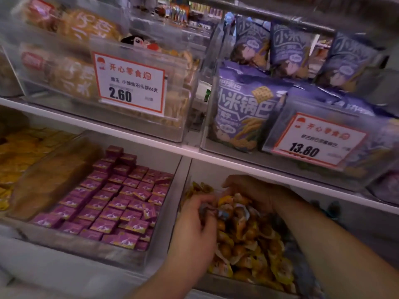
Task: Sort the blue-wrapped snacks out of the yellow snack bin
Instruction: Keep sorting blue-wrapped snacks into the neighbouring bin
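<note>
Head view: both hands point(195, 229) point(254, 190) in yellow snack bin point(248, 283), left gripping blue-wrapped snacks point(212, 211).

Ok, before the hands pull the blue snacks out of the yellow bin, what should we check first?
1. Left hand has blue-wrapped snacks: ok, its fingers curl round a few.
2. Right hand is holding something: cannot tell, it is buried in the pile.
3. More blue ones left in the yellow snack bin: cannot tell, the picture is blurry.
4. Place for the blue ones: cannot tell, none shows.
5. Purple boxes next door stay unmixed: ok.
</note>
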`<move>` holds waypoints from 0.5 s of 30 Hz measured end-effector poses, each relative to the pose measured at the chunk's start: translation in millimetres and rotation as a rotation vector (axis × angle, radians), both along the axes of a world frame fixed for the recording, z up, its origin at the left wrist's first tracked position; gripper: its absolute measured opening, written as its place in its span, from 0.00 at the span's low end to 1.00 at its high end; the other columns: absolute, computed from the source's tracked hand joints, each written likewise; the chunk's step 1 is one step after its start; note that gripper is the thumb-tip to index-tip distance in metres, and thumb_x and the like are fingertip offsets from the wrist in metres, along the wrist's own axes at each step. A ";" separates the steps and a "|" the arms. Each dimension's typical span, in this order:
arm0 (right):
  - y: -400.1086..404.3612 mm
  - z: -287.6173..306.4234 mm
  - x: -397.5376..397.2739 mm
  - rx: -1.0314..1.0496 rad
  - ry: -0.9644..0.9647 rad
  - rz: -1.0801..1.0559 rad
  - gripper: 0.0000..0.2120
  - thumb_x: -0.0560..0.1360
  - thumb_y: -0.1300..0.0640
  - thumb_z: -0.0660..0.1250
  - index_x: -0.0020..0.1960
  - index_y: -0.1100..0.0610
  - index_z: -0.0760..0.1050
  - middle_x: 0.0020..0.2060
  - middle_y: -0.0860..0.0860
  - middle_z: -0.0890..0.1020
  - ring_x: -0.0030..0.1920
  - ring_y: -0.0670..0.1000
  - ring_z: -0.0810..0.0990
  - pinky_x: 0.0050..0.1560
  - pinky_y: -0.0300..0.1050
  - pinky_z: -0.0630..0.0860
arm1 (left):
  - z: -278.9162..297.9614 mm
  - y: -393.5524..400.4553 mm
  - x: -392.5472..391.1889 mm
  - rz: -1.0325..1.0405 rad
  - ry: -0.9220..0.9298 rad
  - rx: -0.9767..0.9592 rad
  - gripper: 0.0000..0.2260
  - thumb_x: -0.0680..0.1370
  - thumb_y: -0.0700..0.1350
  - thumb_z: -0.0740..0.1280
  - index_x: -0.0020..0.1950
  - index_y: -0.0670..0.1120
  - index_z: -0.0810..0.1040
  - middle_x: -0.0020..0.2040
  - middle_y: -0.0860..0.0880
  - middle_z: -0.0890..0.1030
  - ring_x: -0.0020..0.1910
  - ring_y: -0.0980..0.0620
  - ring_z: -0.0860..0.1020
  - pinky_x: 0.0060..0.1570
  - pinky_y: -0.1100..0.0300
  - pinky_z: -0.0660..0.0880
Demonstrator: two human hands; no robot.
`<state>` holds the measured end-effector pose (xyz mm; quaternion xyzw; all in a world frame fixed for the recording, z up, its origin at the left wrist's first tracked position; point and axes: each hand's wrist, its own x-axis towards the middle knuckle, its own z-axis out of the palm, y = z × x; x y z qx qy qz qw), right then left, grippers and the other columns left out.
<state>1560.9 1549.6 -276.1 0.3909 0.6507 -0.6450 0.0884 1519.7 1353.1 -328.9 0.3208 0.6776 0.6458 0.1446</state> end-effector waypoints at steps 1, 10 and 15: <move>-9.3 3.2 7.7 -0.022 0.033 -0.014 0.15 0.75 0.52 0.63 0.34 0.58 0.78 0.31 0.54 0.80 0.31 0.52 0.75 0.36 0.42 0.73 | 0.0 0.8 -0.6 0.010 -0.014 -0.006 0.14 0.78 0.40 0.64 0.53 0.61 0.76 0.49 0.60 0.81 0.47 0.63 0.79 0.46 0.67 0.74; -62.7 3.3 88.5 0.539 0.186 0.219 0.26 0.77 0.72 0.58 0.66 0.49 0.77 0.65 0.46 0.79 0.67 0.45 0.75 0.71 0.42 0.69 | 6.5 2.3 -2.3 -0.004 0.339 -0.251 0.08 0.80 0.49 0.59 0.53 0.53 0.77 0.50 0.55 0.78 0.49 0.55 0.77 0.48 0.57 0.74; -70.7 -17.8 119.7 1.013 0.222 0.327 0.31 0.77 0.64 0.61 0.75 0.40 0.64 0.73 0.37 0.67 0.74 0.39 0.63 0.74 0.34 0.58 | 9.0 7.5 -6.1 -0.117 0.554 -0.440 0.06 0.79 0.54 0.65 0.51 0.54 0.79 0.49 0.53 0.80 0.47 0.53 0.79 0.45 0.57 0.75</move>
